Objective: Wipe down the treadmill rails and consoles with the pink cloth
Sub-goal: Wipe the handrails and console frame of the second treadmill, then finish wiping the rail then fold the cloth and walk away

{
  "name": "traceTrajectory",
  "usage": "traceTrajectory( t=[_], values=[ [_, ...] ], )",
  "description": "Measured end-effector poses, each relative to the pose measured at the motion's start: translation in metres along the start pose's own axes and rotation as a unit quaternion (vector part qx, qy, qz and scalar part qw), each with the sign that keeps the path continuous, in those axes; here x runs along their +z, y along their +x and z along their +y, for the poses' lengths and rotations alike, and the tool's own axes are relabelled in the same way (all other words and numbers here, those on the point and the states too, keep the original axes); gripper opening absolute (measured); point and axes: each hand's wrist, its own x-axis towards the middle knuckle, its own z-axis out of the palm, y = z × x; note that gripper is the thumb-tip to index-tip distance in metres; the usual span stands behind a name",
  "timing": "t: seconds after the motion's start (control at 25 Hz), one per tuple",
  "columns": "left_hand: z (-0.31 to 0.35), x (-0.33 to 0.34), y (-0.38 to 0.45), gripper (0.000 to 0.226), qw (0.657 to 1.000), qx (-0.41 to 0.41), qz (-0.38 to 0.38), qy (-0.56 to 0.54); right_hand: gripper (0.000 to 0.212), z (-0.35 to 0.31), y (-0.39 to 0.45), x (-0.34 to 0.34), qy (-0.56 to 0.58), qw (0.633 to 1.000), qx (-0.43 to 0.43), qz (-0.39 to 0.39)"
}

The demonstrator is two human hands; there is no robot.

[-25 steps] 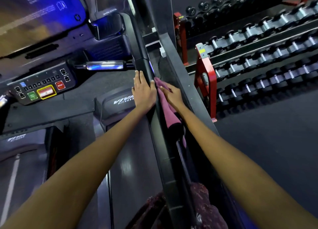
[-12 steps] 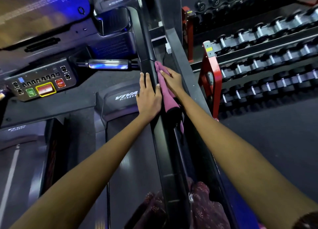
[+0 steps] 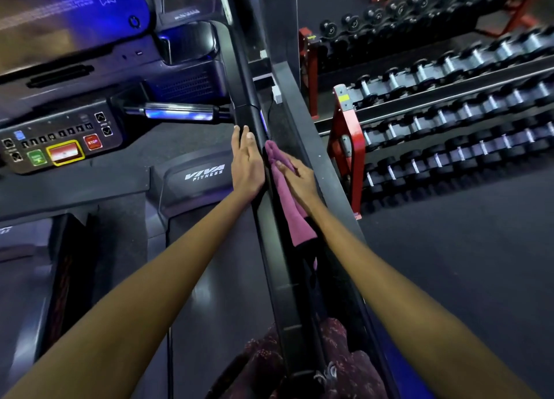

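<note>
Head view, only cam I've got. Centre of frame: my right hand (image 3: 295, 178) lies flat on the pink cloth (image 3: 286, 194), fingers straight, palm pushing it against the outer face of the treadmill side rail (image 3: 277, 248). Not a clenched grip, just pressure, so the fabric spreads and drags along the rail w/o bunching. The cloth's tail hangs loose below my wrist, toward the lower centre.

My left hand (image 3: 247, 161) sits just beside it on the rail's inner top edge, fingers straight and pointing up-frame, holding nothing. That's a brace, I reckon: it steadies me while I lean fwd and keeps the rail from flexing under the push.

The rail runs from bottom centre up to the console at upper left. There the control panel (image 3: 57, 143) w/ the red STOP button (image 3: 92, 141) and the lit screen (image 3: 69, 12) look untouched by the cloth so far, my guess only. A chrome handlebar (image 3: 177, 112) joins the rail just above my fingertips.

Right half of frame: dumbbell rack (image 3: 449, 114), red uprights, well apart from the hands.
</note>
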Motion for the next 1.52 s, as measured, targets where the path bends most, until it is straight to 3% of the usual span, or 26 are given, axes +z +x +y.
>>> traceTrajectory(
  t=[0.12,0.4,0.68,0.8,1.04,1.28,1.4,1.52],
  values=[
    [0.0,0.0,-0.001,0.046,1.0,0.004,0.004,-0.01,0.055,0.005,-0.04,-0.007,0.005,1.0,0.018,0.016],
    [-0.002,-0.004,-0.003,0.052,0.995,0.024,-0.027,0.097,0.036,0.001,-0.118,-0.021,-0.032,0.999,-0.006,0.019],
    [-0.01,-0.006,-0.04,0.057,0.973,0.062,-0.064,0.215,0.045,-0.007,-0.213,-0.04,-0.263,0.96,-0.093,-0.018],
    [-0.01,-0.008,-0.06,0.06,0.967,0.068,-0.077,0.234,0.043,-0.018,-0.204,-0.037,-0.317,0.945,-0.081,-0.005],
    [-0.015,-0.008,-0.11,0.063,0.968,0.085,-0.085,0.219,0.04,-0.008,-0.276,-0.04,-0.407,0.895,-0.182,-0.023],
    [-0.024,-0.015,-0.161,0.056,0.976,0.109,-0.098,0.163,0.034,-0.016,-0.277,-0.031,-0.46,0.871,-0.172,0.004],
    [-0.025,-0.019,-0.179,0.054,0.971,0.113,-0.111,0.176,0.034,-0.003,-0.311,-0.043,-0.443,0.873,-0.204,-0.018],
    [-0.026,-0.023,-0.191,0.051,0.968,0.117,-0.128,0.182,0.034,-0.015,-0.3,-0.042,-0.42,0.889,-0.177,-0.028]
  ],
)
